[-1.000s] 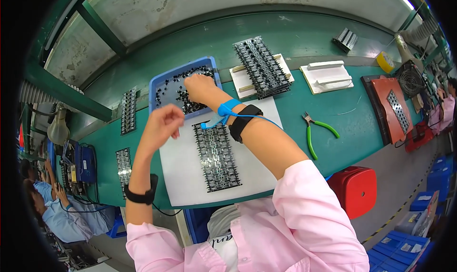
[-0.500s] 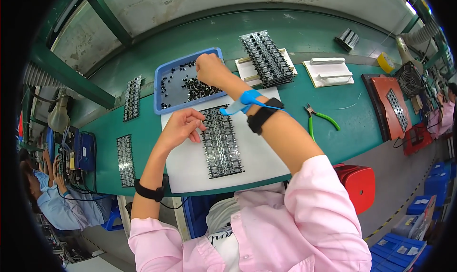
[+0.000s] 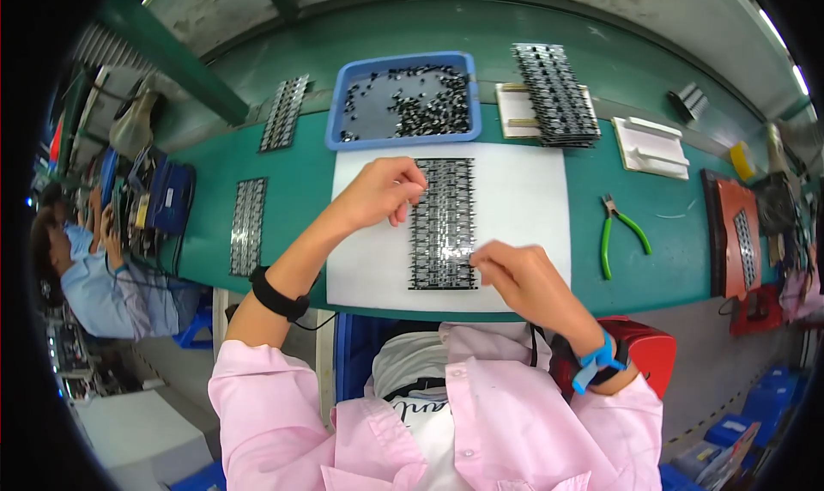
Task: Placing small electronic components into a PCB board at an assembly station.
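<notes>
A dark circuit board panel (image 3: 444,233) with rows of small shiny parts lies flat on a white sheet (image 3: 524,182) in front of me. My left hand (image 3: 378,195) is at its upper left edge, fingers curled together; whatever they hold, if anything, is hidden. At the panel's lower right edge my right hand (image 3: 525,285) has thumb and forefinger pinched together, and anything between them is too small to make out. Beyond the sheet stands a blue tray (image 3: 331,113) with many small black parts (image 3: 433,105) scattered in it.
Stacked panels (image 3: 556,96) rest on a white holder to the right of the tray. Another white holder (image 3: 650,148), green-handled cutters (image 3: 620,233) and yellow tape (image 3: 742,160) are further right. Two panels (image 3: 248,225) lie leftward. A person (image 3: 112,268) sits at far left.
My right hand has come back from the blue tray to the panel's lower right edge. My left hand stays by the panel's left side, its fingers more curled. The whole view has shifted.
</notes>
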Tool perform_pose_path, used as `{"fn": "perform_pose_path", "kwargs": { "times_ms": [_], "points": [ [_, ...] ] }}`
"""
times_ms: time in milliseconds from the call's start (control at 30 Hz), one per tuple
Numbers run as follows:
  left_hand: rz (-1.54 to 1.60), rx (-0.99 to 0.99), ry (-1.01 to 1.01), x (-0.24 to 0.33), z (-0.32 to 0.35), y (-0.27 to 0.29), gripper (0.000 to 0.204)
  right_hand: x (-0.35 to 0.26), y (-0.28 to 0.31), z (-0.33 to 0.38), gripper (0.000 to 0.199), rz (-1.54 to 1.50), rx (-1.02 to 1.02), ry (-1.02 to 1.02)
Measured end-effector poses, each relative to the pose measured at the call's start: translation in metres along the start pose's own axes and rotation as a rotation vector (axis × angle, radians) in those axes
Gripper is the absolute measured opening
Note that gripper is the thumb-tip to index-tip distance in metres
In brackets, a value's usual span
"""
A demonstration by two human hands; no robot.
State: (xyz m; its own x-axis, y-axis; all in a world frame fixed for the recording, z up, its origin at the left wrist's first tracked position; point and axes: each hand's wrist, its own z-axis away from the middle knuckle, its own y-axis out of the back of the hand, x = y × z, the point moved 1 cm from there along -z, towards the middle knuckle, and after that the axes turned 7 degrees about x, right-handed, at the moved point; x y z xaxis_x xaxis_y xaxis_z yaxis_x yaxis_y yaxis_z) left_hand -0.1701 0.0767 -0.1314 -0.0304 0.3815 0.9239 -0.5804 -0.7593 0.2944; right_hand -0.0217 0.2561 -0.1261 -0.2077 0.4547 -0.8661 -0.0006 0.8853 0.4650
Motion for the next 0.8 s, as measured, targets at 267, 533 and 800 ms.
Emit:
{"fn": "perform_pose_path", "kwargs": {
  "times_ms": [267, 533, 800],
  "points": [
    [0.125, -0.027, 0.069, -0.019, 0.081, -0.041, 0.008, 0.028, -0.016, 0.021, 0.013, -0.556, 0.061, -0.378],
    [0.096, 0.181, -0.041, -0.036, 0.097, -0.059, 0.009, 0.024, -0.031, 0.026, 0.010, -0.611, 0.129, -0.514],
    [-0.325, 0.448, -0.535, -0.045, 0.099, -0.063, 0.012, 0.013, -0.042, 0.018, 0.008, -0.181, 0.262, -0.199]
  ]
}}
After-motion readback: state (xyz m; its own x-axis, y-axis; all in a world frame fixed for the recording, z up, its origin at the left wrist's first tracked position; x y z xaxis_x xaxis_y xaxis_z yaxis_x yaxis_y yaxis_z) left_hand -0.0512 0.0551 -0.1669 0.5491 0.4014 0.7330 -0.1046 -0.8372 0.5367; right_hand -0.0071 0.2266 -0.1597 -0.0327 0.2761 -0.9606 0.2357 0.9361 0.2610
